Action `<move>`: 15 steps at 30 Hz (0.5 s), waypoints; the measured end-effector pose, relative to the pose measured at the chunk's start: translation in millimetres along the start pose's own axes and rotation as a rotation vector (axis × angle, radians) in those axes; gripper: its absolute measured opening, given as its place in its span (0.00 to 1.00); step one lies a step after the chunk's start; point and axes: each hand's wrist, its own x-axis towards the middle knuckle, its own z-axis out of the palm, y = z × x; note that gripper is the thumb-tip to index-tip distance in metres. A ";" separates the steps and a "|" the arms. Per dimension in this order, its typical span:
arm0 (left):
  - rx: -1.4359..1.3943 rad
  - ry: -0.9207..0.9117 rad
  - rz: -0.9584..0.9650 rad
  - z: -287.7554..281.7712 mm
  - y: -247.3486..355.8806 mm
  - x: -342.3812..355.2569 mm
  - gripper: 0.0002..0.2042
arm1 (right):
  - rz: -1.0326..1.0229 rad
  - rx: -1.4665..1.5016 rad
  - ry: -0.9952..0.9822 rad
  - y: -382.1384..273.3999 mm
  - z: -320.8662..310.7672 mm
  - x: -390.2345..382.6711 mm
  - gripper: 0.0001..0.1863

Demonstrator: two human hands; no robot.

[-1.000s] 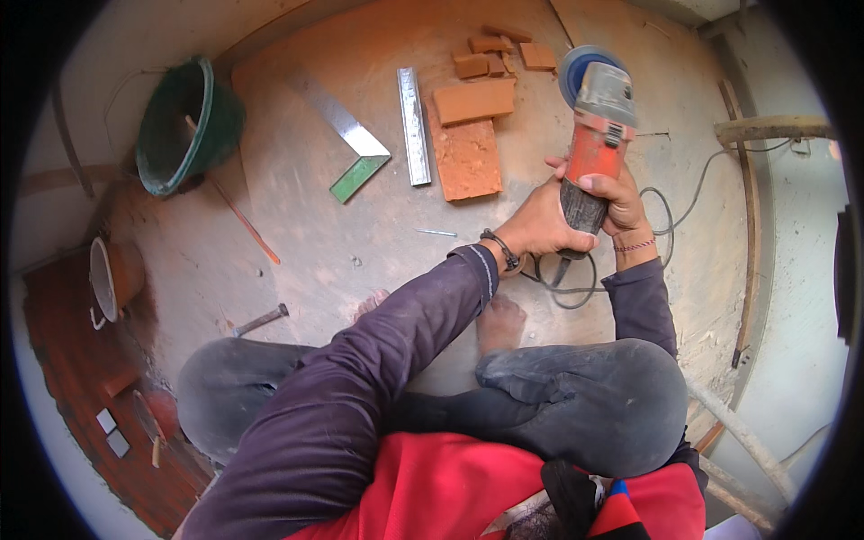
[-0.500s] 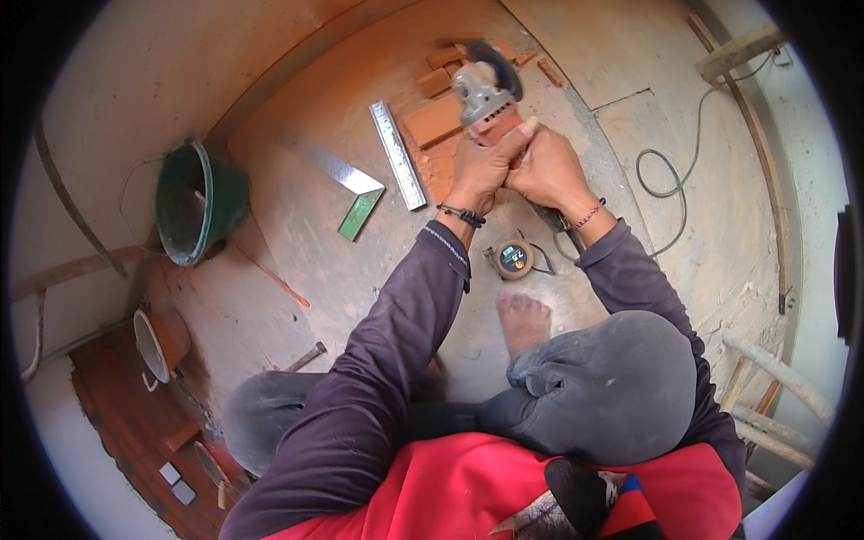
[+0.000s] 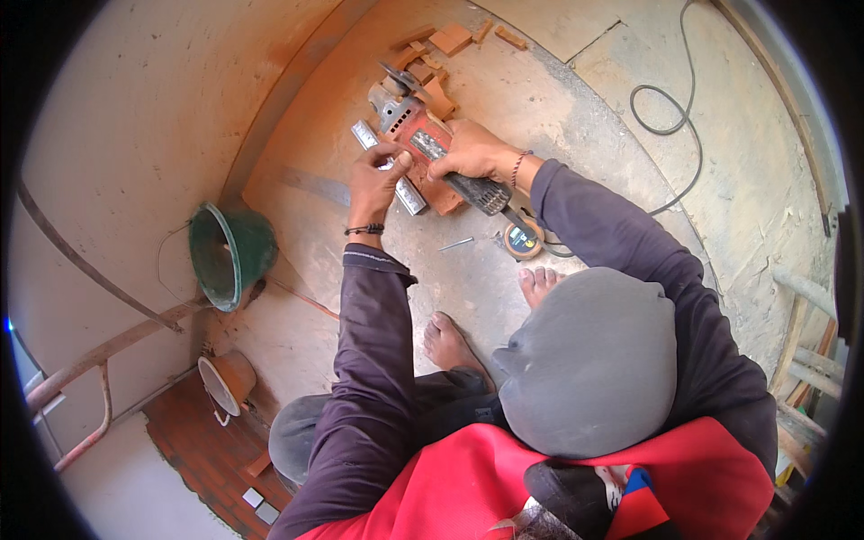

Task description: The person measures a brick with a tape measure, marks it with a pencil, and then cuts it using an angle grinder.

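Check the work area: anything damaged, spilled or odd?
Yes: uneven brick pieces lie scattered beyond the angle grinder in the right hand, and orange dust tints the floor, so it looks messy. Oddest: bare feet, unprotected near a power tool.

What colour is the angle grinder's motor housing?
The motor housing is red; it shows best in the head view.

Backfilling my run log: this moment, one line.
right hand: grips angle grinder; left hand: beside it, contact unclear; nearby: tape measure
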 end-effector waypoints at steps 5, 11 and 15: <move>0.575 0.157 0.340 -6.5 -0.6 6.6 0.47 | 0.025 0.000 -0.024 9.0 2.0 7.5 0.24; 0.586 0.200 0.341 3.3 -3.5 22.7 0.40 | 0.021 -0.026 -0.046 10.7 -5.0 12.9 0.23; 0.687 0.196 0.335 6.9 -2.2 39.4 0.24 | 0.038 -0.064 -0.047 8.9 -2.4 14.2 0.23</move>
